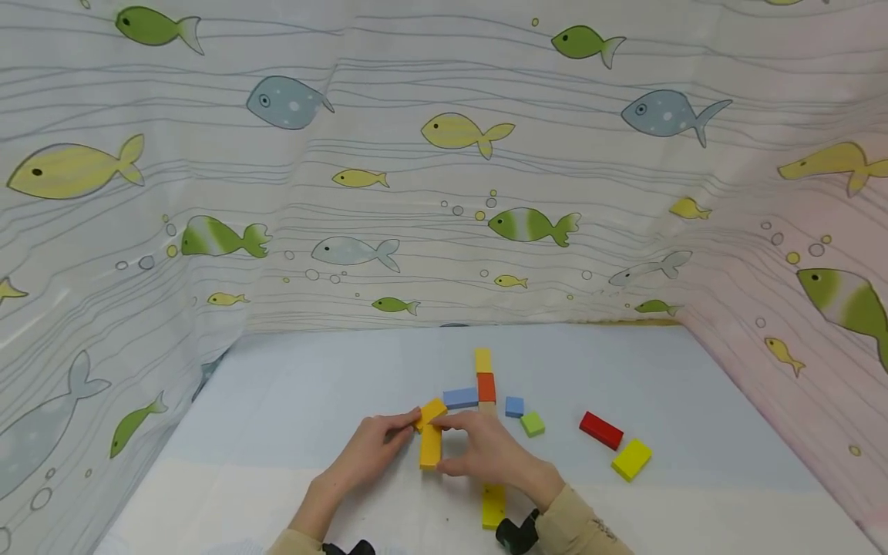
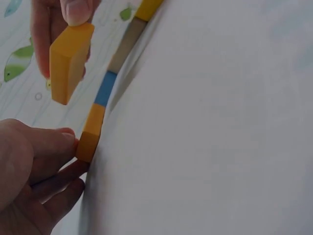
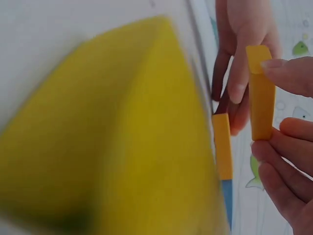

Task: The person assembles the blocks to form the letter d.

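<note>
My right hand (image 1: pixel 496 447) pinches an orange block (image 1: pixel 430 451) between thumb and fingers, near the table's middle. In the right wrist view this held block (image 3: pixel 262 105) stands upright, apart from the blocks below. Fingertips of my left hand (image 1: pixel 371 451) touch the end of a second orange block (image 1: pixel 433 412) lying on the table. That lying orange block (image 2: pixel 91 129) meets a blue block (image 2: pixel 105 88) in the left wrist view, with a tan block (image 2: pixel 127 45) beyond it. My right hand partly covers the row of blocks behind it.
A yellow block (image 1: pixel 483 360) and a red-orange block (image 1: pixel 486 388) lie in line at the back. Small blue (image 1: pixel 514 407) and green (image 1: pixel 533 424) blocks sit nearby. Farther right are a red block (image 1: pixel 600 430) and a yellow one (image 1: pixel 631 460). Another yellow block (image 1: pixel 493 505) lies near my right wrist.
</note>
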Motion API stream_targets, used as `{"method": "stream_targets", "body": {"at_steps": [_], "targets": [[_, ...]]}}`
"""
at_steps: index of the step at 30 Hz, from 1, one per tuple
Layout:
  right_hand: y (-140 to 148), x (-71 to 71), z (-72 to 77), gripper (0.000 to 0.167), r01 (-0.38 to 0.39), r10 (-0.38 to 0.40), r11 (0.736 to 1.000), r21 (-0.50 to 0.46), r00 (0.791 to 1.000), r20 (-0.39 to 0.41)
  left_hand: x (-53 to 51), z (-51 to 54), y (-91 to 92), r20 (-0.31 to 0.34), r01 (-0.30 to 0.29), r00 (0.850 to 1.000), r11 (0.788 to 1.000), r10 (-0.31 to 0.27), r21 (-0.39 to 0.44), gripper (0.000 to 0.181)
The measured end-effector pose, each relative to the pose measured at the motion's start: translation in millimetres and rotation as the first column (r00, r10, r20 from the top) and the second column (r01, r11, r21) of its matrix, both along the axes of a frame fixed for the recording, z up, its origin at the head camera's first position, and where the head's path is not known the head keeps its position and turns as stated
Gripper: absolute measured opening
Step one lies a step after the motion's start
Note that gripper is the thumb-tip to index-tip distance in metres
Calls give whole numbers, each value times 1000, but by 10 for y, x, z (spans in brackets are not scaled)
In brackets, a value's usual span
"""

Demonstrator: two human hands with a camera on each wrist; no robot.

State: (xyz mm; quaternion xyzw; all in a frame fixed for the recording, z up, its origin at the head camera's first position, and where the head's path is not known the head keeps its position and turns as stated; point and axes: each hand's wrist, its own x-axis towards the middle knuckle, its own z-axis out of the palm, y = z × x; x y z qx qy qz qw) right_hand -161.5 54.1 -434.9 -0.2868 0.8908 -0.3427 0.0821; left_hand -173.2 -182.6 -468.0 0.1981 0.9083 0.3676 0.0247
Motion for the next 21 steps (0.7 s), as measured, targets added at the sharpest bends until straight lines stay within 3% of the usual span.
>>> {"method": "stream_targets", "body": {"at_steps": [6,10,15,21], "targets": [[40,-22,-83,55,-14,14,1000,-11,1000,-4,7,10,-3,2,-8,1000,1000,8,-4,38],[-22,21,-53,55,-33,32,999,11,999,25,13,34,-1,9,-9,1000,1000,9,-11,38],[-176,84,27,53,-57,57,995,87,998,-1,25,62,-7,25,-5,1000,1000,5,-10,38],[-280,96,-29,51,-32,38,984,174,999,-30,13,48,-18,60,0,998,1000,1,-17,39]]}}
